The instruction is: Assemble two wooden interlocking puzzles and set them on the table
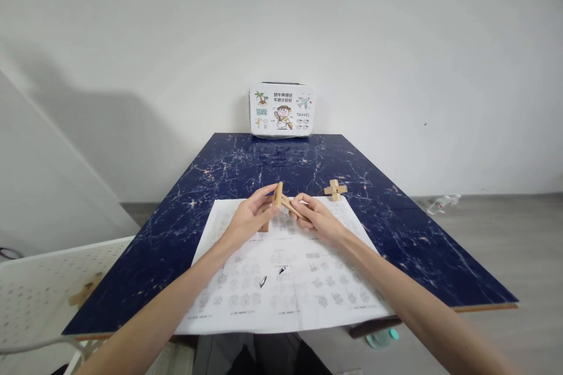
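My left hand (250, 215) pinches a slotted wooden puzzle piece (278, 194), held up on edge above the paper. A second wooden puzzle piece (294, 209), long and narrow, is gripped by my right hand (320, 218); its far end meets the slotted piece, but I cannot tell whether it is inside the slot. Just under my left hand, another wooden block (264, 226) shows in part. An assembled cross-shaped wooden puzzle (335, 190) stands at the sheet's far right edge. Beneath both hands lies a large white instruction sheet (281, 304) printed with small diagrams, with two small tears in it.
The blue marbled table (281, 158) reaches back to a white wall. Against the wall stands a white cartoon-printed case (282, 110). A white perforated chair (39, 287) with wooden pieces (85, 290) is at left. A bottle (382, 338) is on the floor.
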`<state>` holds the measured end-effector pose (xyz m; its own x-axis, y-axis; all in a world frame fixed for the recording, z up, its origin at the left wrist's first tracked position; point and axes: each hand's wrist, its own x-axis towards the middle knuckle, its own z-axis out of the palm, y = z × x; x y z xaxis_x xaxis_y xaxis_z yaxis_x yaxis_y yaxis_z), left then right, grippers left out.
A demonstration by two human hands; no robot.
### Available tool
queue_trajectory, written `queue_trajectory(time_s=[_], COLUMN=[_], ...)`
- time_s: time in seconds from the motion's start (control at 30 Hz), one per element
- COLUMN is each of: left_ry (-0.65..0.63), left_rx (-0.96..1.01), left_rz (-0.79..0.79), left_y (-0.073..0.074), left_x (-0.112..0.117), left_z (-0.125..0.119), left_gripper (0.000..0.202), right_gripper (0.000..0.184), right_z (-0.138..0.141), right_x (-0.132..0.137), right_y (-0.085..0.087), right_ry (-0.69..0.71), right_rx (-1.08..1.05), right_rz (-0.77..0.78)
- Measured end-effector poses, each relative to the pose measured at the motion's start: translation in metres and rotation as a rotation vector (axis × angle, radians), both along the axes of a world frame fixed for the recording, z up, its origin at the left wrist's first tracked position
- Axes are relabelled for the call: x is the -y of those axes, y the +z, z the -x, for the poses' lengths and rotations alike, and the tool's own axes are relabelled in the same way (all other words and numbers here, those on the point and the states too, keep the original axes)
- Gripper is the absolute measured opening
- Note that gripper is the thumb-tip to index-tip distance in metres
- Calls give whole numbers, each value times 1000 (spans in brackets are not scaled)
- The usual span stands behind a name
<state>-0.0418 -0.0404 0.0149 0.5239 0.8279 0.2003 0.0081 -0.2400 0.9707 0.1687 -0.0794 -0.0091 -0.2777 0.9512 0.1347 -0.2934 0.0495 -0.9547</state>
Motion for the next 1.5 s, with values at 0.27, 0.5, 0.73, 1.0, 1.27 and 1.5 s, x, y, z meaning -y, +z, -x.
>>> queue_trajectory(time_s=[0.27,0.5,0.73,1.0,1.27,1.5], left_ry=[-71,-103,-41,-40,-131,-86], left_rx=[-63,-74,-53,6,46,-17], left_rz=[-3,51,90,18,-23,-80], left_y=[8,12,8,-3,-4,0], left_x=[6,8,13,12,15,19], left_z=[1,2,-2,-8,-10,-11], left_gripper=[63,68,64,68,66,64], right_gripper=[38,37,37,42,43,41], right_z=[-3,-3,2,8,10,9], right_x=[1,2,3,2,4,4], right_y=[4,2,2,-1,1,-2], right_ry=[60,59,18,-194,-164,-246], right_rx=[36,36,0,52,83,145], right_rz=[-3,-19,-29,-43,-67,-81])
